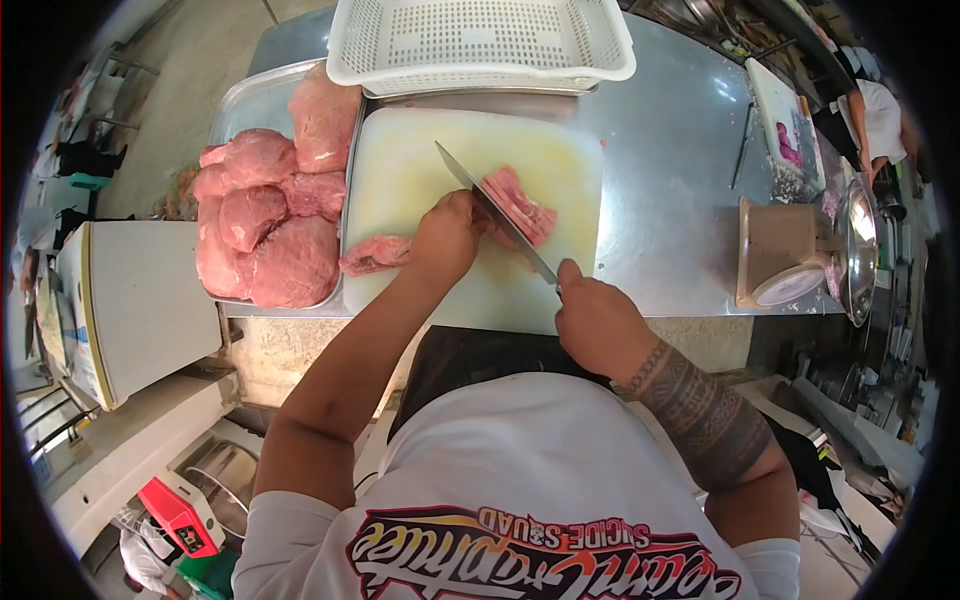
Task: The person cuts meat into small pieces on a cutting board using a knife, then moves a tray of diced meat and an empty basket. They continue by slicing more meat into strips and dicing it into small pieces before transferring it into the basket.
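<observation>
My right hand (602, 322) is closed round the handle of a long kitchen knife (530, 252). Its blade slants up and to the left across a piece of raw meat (519, 206), part of it in thin slices right of the blade. With curled fingers my left hand (447, 236) presses on the meat just left of the blade; its fingertips are partly hidden. Under both lies a white cutting board (400, 140). Another strip of meat (376, 255) rests at the board's left edge, beside my left forearm.
Left of the board, a metal tray (240, 108) holds several large chunks of raw meat (268, 215). A white perforated basket (480, 75) stands behind the board. To the right are a scale (785, 255), a metal bowl (860, 250) and another board (775, 100). Other people (880, 115) stand further off.
</observation>
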`<state>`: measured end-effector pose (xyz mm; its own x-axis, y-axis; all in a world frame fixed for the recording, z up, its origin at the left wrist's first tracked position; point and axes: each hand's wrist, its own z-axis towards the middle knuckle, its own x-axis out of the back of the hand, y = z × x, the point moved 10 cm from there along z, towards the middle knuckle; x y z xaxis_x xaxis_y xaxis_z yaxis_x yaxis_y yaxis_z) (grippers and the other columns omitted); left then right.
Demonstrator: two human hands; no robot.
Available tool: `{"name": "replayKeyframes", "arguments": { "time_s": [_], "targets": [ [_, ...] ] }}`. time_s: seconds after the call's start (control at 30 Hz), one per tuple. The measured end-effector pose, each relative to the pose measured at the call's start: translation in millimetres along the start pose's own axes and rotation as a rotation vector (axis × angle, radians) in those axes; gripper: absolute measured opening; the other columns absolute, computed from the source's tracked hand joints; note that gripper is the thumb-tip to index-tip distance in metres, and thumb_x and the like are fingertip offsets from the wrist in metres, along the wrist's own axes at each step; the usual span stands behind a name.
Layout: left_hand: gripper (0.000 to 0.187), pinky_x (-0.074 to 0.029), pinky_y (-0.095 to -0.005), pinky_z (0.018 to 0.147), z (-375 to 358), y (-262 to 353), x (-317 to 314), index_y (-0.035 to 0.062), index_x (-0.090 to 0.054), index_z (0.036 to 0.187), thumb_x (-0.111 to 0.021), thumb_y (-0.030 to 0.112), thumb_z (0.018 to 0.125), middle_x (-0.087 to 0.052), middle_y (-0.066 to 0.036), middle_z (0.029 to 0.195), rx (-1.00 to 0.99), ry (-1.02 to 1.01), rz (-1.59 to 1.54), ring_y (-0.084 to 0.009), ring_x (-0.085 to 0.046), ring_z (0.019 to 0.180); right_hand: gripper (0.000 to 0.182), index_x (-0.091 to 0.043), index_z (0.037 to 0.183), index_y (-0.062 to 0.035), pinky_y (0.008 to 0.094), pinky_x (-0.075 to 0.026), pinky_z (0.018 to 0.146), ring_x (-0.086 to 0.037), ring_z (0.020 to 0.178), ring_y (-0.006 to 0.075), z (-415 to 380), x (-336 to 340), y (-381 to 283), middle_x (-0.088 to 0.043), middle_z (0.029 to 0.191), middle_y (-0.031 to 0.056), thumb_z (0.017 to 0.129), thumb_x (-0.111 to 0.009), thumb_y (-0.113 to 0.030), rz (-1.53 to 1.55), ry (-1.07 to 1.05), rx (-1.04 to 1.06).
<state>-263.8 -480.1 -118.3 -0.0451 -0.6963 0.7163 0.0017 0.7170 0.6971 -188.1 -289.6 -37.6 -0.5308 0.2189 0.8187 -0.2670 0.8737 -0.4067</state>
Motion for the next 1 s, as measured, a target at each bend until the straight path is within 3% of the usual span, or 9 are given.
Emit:
{"name": "replayKeyframes", "arguments": {
  "time_s": [0.13,0.3,0.43,0.5,0.6,0.7,0.8,0.9,1.0],
  "targets": [
    [0.024,-0.057,-0.0482,0.086,-4,2,1,-0.0013,-0.070,0.103,-0.079,0.013,0.086,-0.073,-0.022,0.103,0.024,-0.007,0.021,-0.0408,-0.071,0.098,0.023,-0.055,0.114,0.0032,0.0522,-0.059,0.071,-0.073,0.080,0.0438,46,-39,6,-0.071,0.084,0.0247,0.093,-0.055,-0.005,0.020,0.113,0.026],
    [0.023,-0.057,-0.0484,0.088,-1,3,2,-0.0013,-0.068,0.104,-0.077,0.008,0.085,-0.074,-0.020,0.103,-0.029,-0.015,-0.020,-0.0403,-0.071,0.099,0.027,-0.056,0.118,0.0038,0.0544,-0.058,0.074,-0.073,0.085,0.0444,78,-22,-4,-0.073,0.088,0.0263,0.095,-0.055,-0.009,0.068,0.161,0.028],
    [0.029,-0.056,-0.0474,0.091,2,11,5,-0.0001,-0.067,0.108,-0.079,0.006,0.082,-0.071,-0.021,0.112,-0.104,0.019,0.020,-0.0403,-0.069,0.104,0.033,-0.051,0.120,0.0046,0.0566,-0.055,0.077,-0.069,0.084,0.0484,50,9,1,-0.071,0.087,0.0276,0.092,-0.061,-0.009,0.210,0.240,0.048],
    [0.032,-0.054,-0.0479,0.094,4,18,6,0.0006,-0.066,0.110,-0.081,0.005,0.081,-0.068,-0.021,0.119,-0.156,0.010,0.086,-0.0412,-0.066,0.109,0.033,-0.051,0.121,0.0047,0.0555,-0.055,0.075,-0.069,0.084,0.0477,16,36,10,-0.070,0.086,0.0264,0.092,-0.062,-0.006,0.219,0.292,-0.049],
    [0.028,-0.050,-0.0518,0.099,-9,55,19,0.0018,-0.066,0.107,-0.079,0.012,0.084,-0.062,-0.021,0.127,-0.371,0.079,0.188,-0.0415,-0.060,0.115,0.028,-0.054,0.115,0.0045,0.0546,-0.056,0.076,-0.070,0.085,0.0474,-29,49,47,-0.071,0.085,0.0256,0.093,-0.063,-0.010,0.207,0.374,-0.160],
    [0.018,-0.044,-0.0577,0.110,-41,85,-9,0.0054,-0.068,0.105,-0.072,0.015,0.091,-0.059,-0.020,0.136,-0.842,-0.029,0.275,-0.0426,-0.055,0.128,0.024,-0.053,0.110,0.0045,0.0535,-0.055,0.075,-0.070,0.084,0.0465,-59,31,80,-0.070,0.083,0.0243,0.092,-0.063,-0.007,0.407,0.388,-0.341],
    [0.018,-0.035,-0.0613,0.119,-59,106,-36,0.0074,-0.072,0.109,-0.060,0.015,0.098,-0.054,-0.021,0.151,-1.046,-0.087,0.378,-0.0416,-0.044,0.147,0.022,-0.053,0.108,0.0048,0.0528,-0.055,0.075,-0.070,0.085,0.0458,-72,-11,96,-0.070,0.085,0.0240,0.092,-0.063,-0.007,0.501,0.433,-0.454],
    [0.013,-0.028,-0.0627,0.124,-47,111,-55,0.0103,-0.070,0.106,-0.061,0.010,0.098,-0.055,-0.016,0.148,-1.029,-0.165,0.465,-0.0419,-0.043,0.147,0.023,-0.053,0.108,0.0053,0.0543,-0.055,0.077,-0.070,0.088,0.0467,-77,-44,93,-0.070,0.088,0.0254,0.093,-0.063,-0.008,0.560,0.472,-0.508],
    [0.019,-0.039,-0.0594,0.119,-38,112,-54,0.0075,-0.068,0.112,-0.056,0.000,0.098,-0.059,-0.016,0.140,-0.993,-0.205,0.363,-0.0376,-0.051,0.142,0.022,-0.053,0.107,0.0056,0.0569,-0.055,0.079,-0.069,0.091,0.0485,-82,-65,85,-0.071,0.091,0.0282,0.093,-0.062,-0.009,0.528,0.512,-0.552]
  ]
}}
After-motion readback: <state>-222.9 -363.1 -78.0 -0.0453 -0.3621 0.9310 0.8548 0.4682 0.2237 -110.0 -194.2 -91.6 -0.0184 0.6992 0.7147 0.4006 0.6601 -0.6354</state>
